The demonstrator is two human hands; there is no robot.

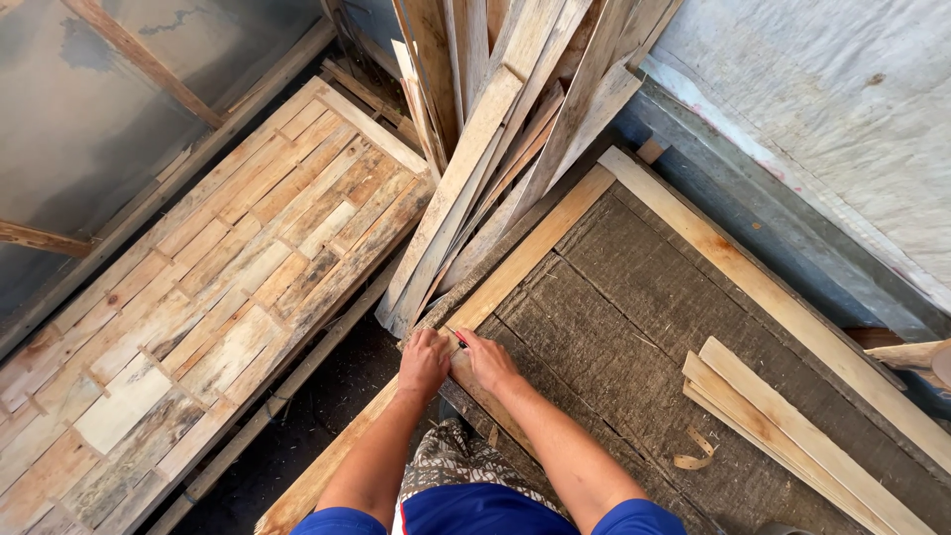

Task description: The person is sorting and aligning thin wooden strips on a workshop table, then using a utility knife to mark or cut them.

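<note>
A pale wooden batten [515, 263] lies along the near edge of a dark board panel [634, 327]. The left hand [424, 363] presses closed on it; the right hand [482, 363] beside it pinches a red pencil [461, 340]. Loose slats [495, 129] pile just beyond both hands, 1 slatted panel [208, 287] left, stacked strips [783, 426] right.

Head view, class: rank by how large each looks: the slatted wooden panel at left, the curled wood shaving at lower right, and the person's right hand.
1. Slatted wooden panel, largest by far.
2. Right hand.
3. Curled wood shaving, smallest.
</note>
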